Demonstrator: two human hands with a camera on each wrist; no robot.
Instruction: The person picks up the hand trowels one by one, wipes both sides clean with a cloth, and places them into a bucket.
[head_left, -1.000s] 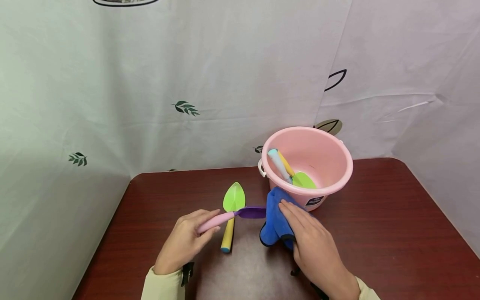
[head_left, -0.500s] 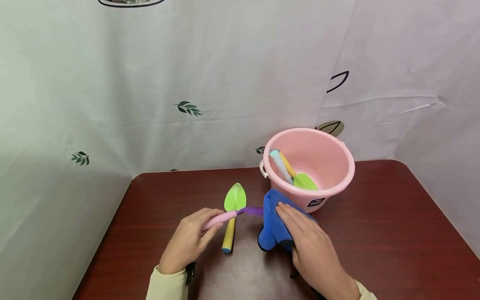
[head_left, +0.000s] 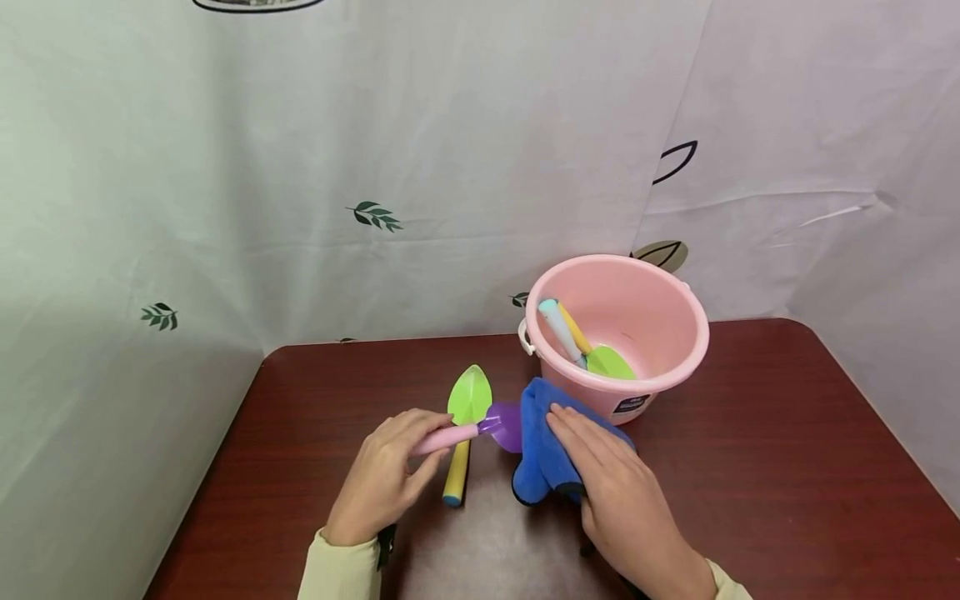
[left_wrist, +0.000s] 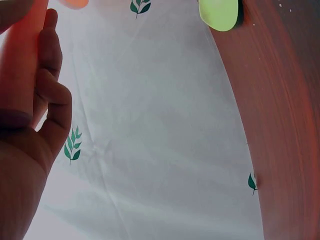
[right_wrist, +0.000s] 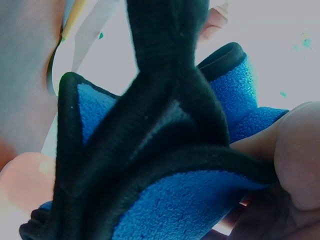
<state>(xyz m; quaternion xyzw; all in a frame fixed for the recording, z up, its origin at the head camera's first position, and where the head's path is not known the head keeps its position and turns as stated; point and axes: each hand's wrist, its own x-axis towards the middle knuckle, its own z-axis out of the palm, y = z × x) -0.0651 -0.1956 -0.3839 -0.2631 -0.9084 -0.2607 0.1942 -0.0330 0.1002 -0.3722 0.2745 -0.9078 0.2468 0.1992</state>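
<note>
My left hand (head_left: 388,473) grips the pink handle of a small garden trowel (head_left: 507,427) with a purple blade. In the left wrist view, fingers (left_wrist: 55,97) curl around that handle. A blue cloth (head_left: 551,446) with black edging covers the blade's tip, and my right hand (head_left: 626,492) holds it there. The right wrist view has the folded cloth (right_wrist: 175,205) close up, the thumb pressing into it. Beneath the held trowel, a second trowel (head_left: 470,396), green with a yellow handle, lies on the table.
A pink bucket (head_left: 678,354) stands behind the cloth at the right. Inside it are a green-bladed trowel (head_left: 609,363) with a yellow handle and a tool with a pale blue handle (head_left: 561,331). A pale patterned curtain (head_left: 450,167) hangs behind the dark red table (head_left: 765,433).
The purple blade has turned from nearly edge-on to showing its broad face. My left hand has shifted slightly right, the cloth slightly left. The bucket and the lying trowel stay put.
</note>
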